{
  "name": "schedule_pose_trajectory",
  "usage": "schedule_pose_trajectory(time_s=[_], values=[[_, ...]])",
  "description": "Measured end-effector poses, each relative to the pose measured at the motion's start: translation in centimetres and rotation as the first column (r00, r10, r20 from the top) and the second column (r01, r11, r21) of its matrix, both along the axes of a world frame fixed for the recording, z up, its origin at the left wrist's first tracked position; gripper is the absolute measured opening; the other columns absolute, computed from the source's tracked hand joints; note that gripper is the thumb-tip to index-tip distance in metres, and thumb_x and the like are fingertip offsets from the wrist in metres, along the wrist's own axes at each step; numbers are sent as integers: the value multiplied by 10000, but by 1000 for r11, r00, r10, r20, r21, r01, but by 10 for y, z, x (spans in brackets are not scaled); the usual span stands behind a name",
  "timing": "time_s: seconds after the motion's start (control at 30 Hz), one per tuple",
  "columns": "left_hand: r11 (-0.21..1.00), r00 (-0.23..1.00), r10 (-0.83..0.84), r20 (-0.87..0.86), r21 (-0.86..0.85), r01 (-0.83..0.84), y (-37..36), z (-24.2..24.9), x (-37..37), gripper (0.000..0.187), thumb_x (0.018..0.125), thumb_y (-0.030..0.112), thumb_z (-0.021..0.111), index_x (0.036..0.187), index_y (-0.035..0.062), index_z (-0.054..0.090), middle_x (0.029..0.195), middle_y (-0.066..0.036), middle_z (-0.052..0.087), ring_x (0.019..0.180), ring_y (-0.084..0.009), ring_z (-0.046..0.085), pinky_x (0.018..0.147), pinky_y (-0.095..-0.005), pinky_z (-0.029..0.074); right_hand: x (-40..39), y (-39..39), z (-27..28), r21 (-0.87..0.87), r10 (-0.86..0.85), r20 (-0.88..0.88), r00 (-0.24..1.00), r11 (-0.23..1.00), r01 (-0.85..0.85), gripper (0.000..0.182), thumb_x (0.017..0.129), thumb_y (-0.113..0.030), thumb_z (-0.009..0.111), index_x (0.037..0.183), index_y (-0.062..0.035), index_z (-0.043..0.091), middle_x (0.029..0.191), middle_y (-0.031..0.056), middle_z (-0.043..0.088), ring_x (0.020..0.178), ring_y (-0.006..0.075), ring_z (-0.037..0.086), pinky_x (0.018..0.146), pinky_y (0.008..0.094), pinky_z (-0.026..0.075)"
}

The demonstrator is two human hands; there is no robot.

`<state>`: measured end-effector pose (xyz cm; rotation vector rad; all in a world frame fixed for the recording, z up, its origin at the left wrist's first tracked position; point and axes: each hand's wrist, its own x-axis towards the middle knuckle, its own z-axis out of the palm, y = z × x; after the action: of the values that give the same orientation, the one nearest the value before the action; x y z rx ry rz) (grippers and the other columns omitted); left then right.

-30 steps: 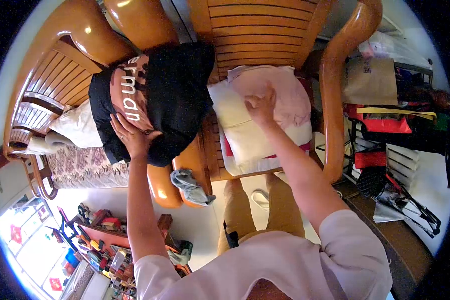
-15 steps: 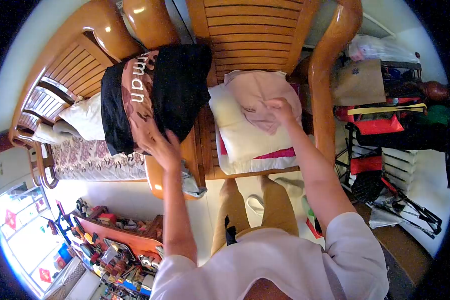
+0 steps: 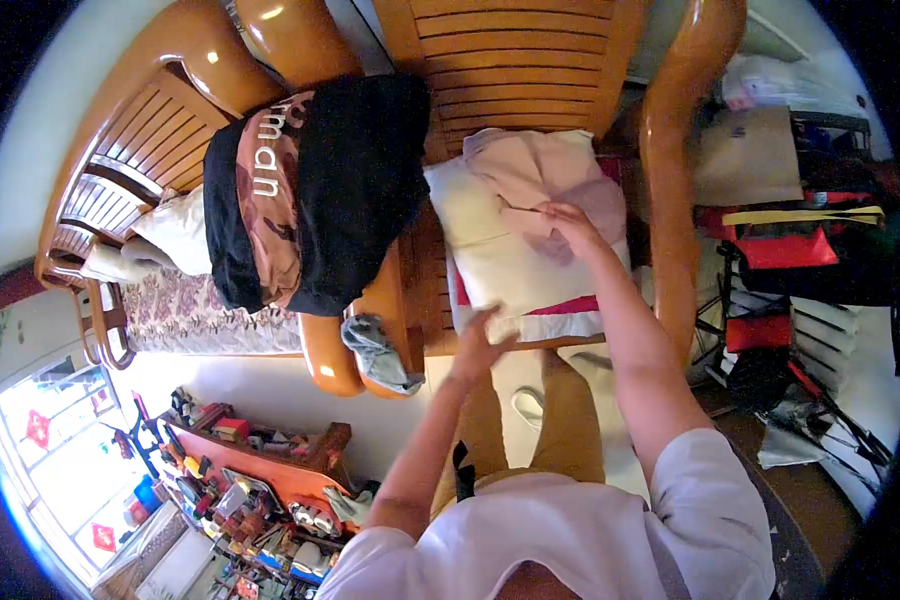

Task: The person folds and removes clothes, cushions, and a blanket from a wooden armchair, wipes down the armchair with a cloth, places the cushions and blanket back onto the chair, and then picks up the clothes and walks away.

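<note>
Here the right hand (image 3: 570, 222) pinches the pink cloth (image 3: 545, 180); left hand (image 3: 480, 340), open, nears the cushion (image 3: 500, 265), which might slide off.

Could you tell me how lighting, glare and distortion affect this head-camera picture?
Head view: strong fisheye bending with a dark vignette at the corners; bright glare spots on the glossy wooden armrest; the window at lower left is overexposed; the left hand and right hand on the pink garment are evenly lit and fairly sharp.

The person wears a pale pink short-sleeved shirt (image 3: 590, 530) and tan trousers (image 3: 560, 420), arms bare.
</note>
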<state>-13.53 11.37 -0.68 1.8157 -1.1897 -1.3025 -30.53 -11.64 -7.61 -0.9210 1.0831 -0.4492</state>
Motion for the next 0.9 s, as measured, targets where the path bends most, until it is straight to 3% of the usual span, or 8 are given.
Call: schedule_pose_trajectory(time_s=[0.13,0.27,0.3,0.47,0.63,0.67,0.8,0.9], values=[[908,840,383,-385,324,-266,-81,30,9,1065,682,313,796,1417,1,91,1436,-229,219,1315,-351,252,1071,-431,246,-23,51,74,-36,146,38,988,989,-145,311,882,-205,575,1150,-48,588,1190,32,569,1093,167,508,970,288,363],[915,585,368,-723,393,-90,-93,-2,-20,679,775,182,703,1323,15,337,1156,-157,542,1015,-275,568,802,-368,510,-13,138,118,100,122,279,952,983,-156,358,858,-239,599,1162,-50,584,1106,42,611,1000,153,554,915,304,410],[900,592,397,-701,425,-99,-88,-1,-26,476,788,98,674,1203,26,451,971,-110,607,804,-203,620,666,-313,539,-18,155,121,101,119,280,953,983,-153,358,858,-239,599,1162,-50,584,1106,42,611,1000,153,554,915,304,410],[852,577,523,-627,413,-323,-64,98,-17,488,739,-11,660,1188,-8,470,951,-90,623,801,-180,616,640,-297,524,-25,183,140,139,-57,208,976,990,28,262,873,-75,548,1115,21,576,1020,96,638,988,175,582,889,312,447],[838,663,482,-574,80,-540,-69,202,77,458,733,-22,596,1170,-13,460,789,-94,617,426,-169,525,410,-278,452,-34,179,106,-55,-141,149,979,987,151,220,866,-58,560,1066,27,589,934,93,651,861,166,608,837,300,476],[791,593,470,-653,14,-611,-70,212,93,477,729,-8,593,1182,-20,444,808,-104,617,446,-180,534,433,-285,462,-39,174,100,-81,-112,110,988,989,121,336,857,-217,624,1091,21,583,919,99,647,909,164,609,837,296,486],[604,508,396,-765,-200,-771,-86,255,153,554,719,40,594,1231,-47,401,1065,-157,579,903,-264,607,826,-374,498,-52,164,60,-83,-178,15,984,980,179,269,868,-84,539,1112,28,560,947,121,643,849,167,609,798,284,485],[544,483,459,-746,-194,-816,-99,253,190,527,750,65,609,1224,-61,417,1151,-163,537,1073,-288,528,969,-432,407,-83,166,-26,212,-259,-185,948,931,296,329,836,-93,565,1153,-8,537,970,115,638,888,194,628,768,284,480]])
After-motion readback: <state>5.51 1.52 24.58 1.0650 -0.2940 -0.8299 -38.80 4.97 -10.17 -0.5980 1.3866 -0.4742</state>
